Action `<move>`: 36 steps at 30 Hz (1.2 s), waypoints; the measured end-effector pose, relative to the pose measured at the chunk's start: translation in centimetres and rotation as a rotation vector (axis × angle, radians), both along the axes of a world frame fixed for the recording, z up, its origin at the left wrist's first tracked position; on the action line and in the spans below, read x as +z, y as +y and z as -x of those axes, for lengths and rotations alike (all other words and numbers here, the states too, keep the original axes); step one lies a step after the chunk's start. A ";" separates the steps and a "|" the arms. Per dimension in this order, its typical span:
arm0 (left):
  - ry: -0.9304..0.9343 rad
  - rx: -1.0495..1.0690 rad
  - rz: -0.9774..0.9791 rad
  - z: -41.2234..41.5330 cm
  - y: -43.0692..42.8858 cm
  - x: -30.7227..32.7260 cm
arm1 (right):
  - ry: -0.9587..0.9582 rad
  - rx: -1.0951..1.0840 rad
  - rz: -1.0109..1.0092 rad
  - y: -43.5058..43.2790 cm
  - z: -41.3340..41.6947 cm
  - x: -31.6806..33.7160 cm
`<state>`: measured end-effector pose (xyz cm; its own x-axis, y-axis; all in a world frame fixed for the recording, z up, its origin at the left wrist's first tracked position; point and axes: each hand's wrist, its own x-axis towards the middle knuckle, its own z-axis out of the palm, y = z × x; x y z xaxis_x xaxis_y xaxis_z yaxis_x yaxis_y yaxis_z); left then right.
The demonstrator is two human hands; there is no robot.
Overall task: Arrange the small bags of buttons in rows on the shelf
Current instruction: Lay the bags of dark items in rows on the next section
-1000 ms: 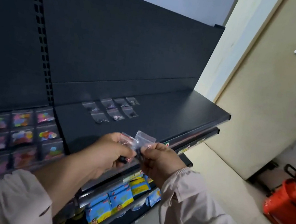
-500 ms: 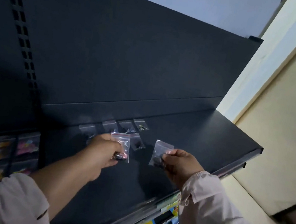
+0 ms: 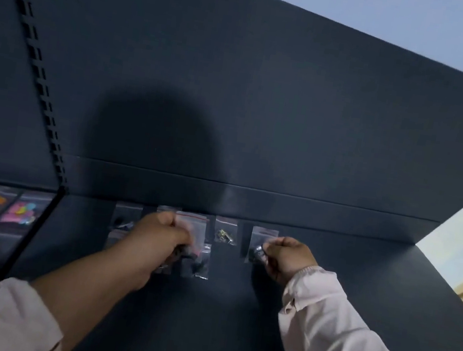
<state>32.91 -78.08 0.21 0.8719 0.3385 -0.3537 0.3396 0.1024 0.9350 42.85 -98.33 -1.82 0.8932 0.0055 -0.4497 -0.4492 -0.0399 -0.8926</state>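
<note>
Grip of left hand (image 3: 160, 238) tight on one bag (image 3: 190, 224), right hand (image 3: 287, 257) on another bag (image 3: 260, 237), at shelf (image 3: 370, 301).

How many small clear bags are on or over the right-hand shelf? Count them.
6 clearly: far-left bag, bag edge behind the left hand, red-strip bag that hand pinches, gold-button bag, right-end bag the right hand grips, front-row bag. More may hide beneath the left hand.

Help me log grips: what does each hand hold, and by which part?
Left hand pinches a red-striped bag low down; right hand pinches a second bag's lower edge.
</note>
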 end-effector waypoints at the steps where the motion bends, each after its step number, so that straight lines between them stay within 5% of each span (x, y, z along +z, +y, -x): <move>1: 0.003 0.022 -0.009 0.0 -0.4 -0.1 | 0.001 0.022 0.021 -0.2 -0.9 -0.3; 8: 0.030 0.144 -0.025 0.0 -2.4 -0.9 | -0.098 0.175 0.216 0.0 -5.4 -2.0; 13: 0.052 0.190 -0.027 -0.9 -3.6 -1.1 | -0.418 0.481 0.865 -1.2 -6.0 -2.3; 19: 0.044 0.183 -0.036 -1.7 -5.0 -1.2 | -0.846 0.781 1.016 -2.5 -4.7 -3.8; 31: 0.030 0.134 -0.022 -2.6 -7.1 -0.8 | -0.944 0.604 0.823 -2.2 -3.7 -3.4; 36: -0.036 0.089 -0.003 -4.3 -9.1 -0.6 | -0.316 0.596 0.104 -1.8 -1.5 0.3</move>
